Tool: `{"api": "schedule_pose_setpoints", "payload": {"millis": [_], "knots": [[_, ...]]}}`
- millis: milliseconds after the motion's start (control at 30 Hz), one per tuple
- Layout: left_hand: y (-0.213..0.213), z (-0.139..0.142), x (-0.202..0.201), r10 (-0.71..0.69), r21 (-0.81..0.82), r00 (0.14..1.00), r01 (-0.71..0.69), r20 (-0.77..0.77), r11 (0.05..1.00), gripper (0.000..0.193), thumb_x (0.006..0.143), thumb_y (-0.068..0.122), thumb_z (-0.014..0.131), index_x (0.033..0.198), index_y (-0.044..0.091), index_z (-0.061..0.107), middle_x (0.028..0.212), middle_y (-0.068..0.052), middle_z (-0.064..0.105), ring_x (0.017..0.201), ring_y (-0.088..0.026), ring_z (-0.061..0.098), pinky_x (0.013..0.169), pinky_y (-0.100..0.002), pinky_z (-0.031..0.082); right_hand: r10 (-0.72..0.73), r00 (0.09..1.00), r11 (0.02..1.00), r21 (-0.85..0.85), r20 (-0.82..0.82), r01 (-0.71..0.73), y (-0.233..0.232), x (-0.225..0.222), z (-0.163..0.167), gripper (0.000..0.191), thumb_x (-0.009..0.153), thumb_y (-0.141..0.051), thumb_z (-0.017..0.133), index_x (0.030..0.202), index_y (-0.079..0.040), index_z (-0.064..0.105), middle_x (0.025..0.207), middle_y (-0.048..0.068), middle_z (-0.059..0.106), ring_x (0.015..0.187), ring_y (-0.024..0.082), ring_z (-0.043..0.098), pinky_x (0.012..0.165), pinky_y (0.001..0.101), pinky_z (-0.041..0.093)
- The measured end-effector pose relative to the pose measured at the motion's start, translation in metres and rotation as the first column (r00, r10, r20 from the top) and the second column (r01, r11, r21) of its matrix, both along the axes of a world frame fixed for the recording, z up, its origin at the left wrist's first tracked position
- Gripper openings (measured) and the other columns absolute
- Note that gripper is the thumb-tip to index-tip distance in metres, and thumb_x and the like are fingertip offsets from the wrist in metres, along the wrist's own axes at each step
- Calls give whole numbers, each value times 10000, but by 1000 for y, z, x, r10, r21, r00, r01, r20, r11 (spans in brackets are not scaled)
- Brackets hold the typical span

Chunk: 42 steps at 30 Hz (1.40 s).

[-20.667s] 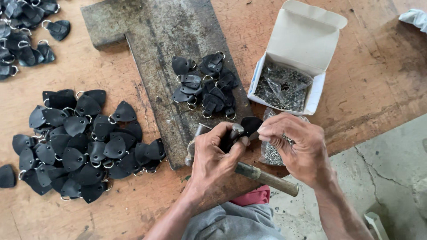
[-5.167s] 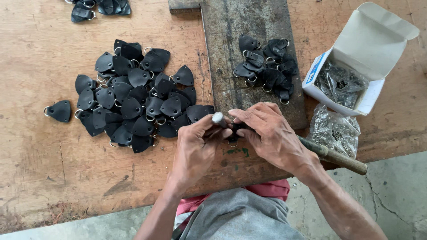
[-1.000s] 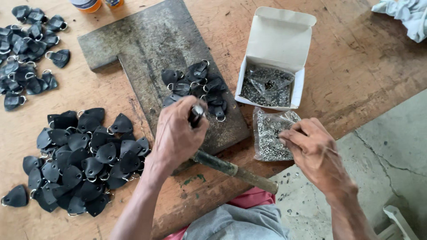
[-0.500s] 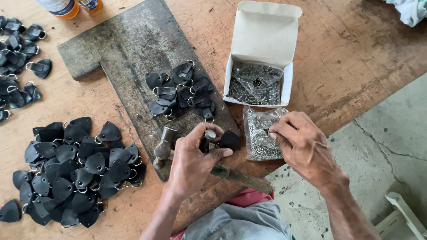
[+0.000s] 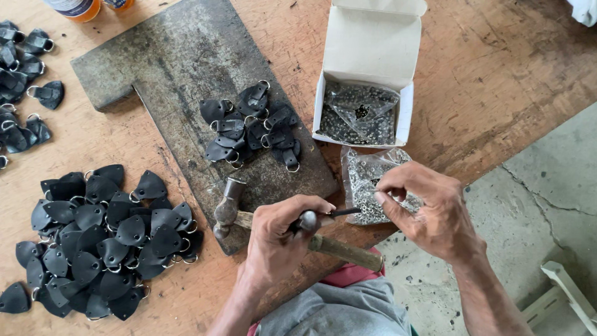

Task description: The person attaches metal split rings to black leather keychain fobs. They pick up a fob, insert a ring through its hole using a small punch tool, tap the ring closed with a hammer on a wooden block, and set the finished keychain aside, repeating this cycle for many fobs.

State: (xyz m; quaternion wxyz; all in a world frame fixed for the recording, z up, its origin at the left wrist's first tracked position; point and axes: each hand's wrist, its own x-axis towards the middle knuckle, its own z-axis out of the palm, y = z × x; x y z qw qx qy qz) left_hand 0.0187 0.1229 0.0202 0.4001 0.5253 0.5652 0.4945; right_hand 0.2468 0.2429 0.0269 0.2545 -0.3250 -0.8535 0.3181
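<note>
One black leather tab (image 5: 344, 213) juts from the left hand (image 5: 281, 239), its long axis nearly level, pointing right toward the right hand (image 5: 424, 211). The left hand's fingers are closed around the tab and a metal ring (image 5: 308, 220). The right hand is pinched narrow over a clear bag of rivets (image 5: 367, 180); what it grips cannot be told. One hammer (image 5: 231, 204) lies under the left hand, head on the steel plate (image 5: 180, 74), handle running right. One open white box (image 5: 367, 68) holds a second bag. Three heaps of tabs lie around: on the plate (image 5: 252, 127), on the bench (image 5: 102, 239), and at the far left edge (image 5: 22, 93).
</note>
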Motion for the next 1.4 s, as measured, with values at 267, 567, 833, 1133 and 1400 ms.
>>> {"api": "schedule_pose_setpoints", "payload": {"millis": [267, 567, 833, 1133, 1400], "knots": [[-5, -2, -8, -118, 197, 993, 114, 10, 974, 300, 690, -82, 735, 965, 29, 691, 1019, -130, 765, 967, -241, 798, 760, -305, 625, 177, 973, 959, -195, -150, -205, -8, -11, 18, 343, 811, 111, 700, 1052, -126, 760, 1015, 17, 747, 904, 119, 752, 766, 232, 644], [-4, 0, -5, -125, 164, 989, 137, -81, 977, 341, 693, -128, 671, 993, 32, 688, 1028, -114, 764, 980, -264, 790, 800, -334, 631, 69, 990, 996, -56, 126, -63, 7, -7, 9, 366, 780, 123, 700, 1048, -111, 785, 998, 57, 729, 867, 162, 727, 689, 250, 610], [-2, 0, -3, -132, 131, 980, 152, -146, 980, 455, 625, -155, 619, 1020, 62, 683, 1053, -89, 758, 951, -277, 769, 745, -345, 604, 51, 968, 981, 170, 245, -95, 9, 1, 5, 305, 841, 52, 715, 1102, -100, 759, 974, 81, 737, 877, 202, 688, 740, 307, 606], [-1, 6, -5, -138, 164, 970, 172, -200, 971, 415, 661, -112, 683, 1044, 49, 675, 1109, -103, 748, 996, -301, 757, 790, -350, 613, 26, 983, 997, 70, 180, -39, 6, -4, 13, 409, 855, -94, 742, 1258, -102, 674, 977, 38, 761, 847, 165, 698, 740, 319, 599], [-11, -9, -2, -96, 183, 965, 143, -243, 973, 383, 733, -73, 710, 1085, 79, 702, 1090, -84, 773, 972, -230, 771, 755, -317, 626, 227, 972, 974, -38, 60, -225, -9, -19, 3, 400, 899, -148, 736, 1282, -125, 622, 957, 1, 723, 913, 155, 692, 835, 336, 600]]}}
